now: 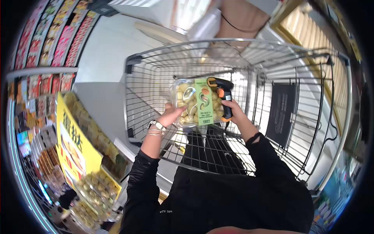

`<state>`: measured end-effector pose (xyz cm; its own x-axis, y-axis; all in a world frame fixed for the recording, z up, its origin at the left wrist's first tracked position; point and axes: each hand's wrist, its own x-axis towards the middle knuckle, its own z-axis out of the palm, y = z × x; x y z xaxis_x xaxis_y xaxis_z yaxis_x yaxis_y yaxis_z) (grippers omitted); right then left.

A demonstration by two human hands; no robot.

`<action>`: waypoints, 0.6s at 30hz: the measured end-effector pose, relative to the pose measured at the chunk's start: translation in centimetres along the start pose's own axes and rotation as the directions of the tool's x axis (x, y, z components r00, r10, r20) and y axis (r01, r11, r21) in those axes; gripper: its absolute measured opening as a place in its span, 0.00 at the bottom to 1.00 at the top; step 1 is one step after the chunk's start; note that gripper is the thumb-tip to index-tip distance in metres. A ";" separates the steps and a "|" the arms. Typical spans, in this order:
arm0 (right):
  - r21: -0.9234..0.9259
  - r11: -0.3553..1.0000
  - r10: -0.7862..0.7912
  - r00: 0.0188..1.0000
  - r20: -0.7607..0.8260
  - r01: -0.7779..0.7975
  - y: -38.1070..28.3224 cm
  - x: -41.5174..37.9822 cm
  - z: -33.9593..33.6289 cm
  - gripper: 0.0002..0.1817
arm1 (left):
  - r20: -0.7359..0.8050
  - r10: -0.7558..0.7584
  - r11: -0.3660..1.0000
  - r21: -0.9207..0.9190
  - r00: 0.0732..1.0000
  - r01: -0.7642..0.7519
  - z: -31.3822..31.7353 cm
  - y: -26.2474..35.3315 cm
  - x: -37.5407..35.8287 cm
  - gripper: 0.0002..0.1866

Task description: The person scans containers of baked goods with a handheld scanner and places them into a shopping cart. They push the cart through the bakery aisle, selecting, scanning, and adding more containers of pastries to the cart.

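My left hand (171,114) grips the left side of a clear plastic box (186,103) with its thumb over the lid. Pale yellow-green round pieces fill the box, and a green label band (205,106) runs across it. A black and orange handheld barcode scanner (225,93) lies along the box's right side. Its handle is in my right hand (236,111), whose fingers are partly hidden. Both hands are over the basket of a wire shopping cart (233,40), close to its near side.
To the left, a yellow sign (74,144) stands by similar clear boxes (97,186). Shelves of colourful packages (58,37) rise at the far left. Inside the cart's right side hangs a dark panel (281,113). Pale floor (105,50) shows beyond the cart.
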<state>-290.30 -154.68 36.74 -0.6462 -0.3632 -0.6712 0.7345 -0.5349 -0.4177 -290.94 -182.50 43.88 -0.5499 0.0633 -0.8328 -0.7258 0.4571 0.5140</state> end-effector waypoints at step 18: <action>-0.274 0.857 0.072 0.425 0.902 0.436 3.2 -24.7 43.6 0.27 | -0.890 0.455 0.643 0.307 0.027 -0.702 -3.0 -10.4 -48.2 0.47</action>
<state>-281.03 -180.71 78.72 -0.4092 -0.8811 0.2371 0.4045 -0.4081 -0.8184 -258.11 -193.00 79.26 -0.7129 -0.5799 0.3943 0.0465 0.5220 0.8517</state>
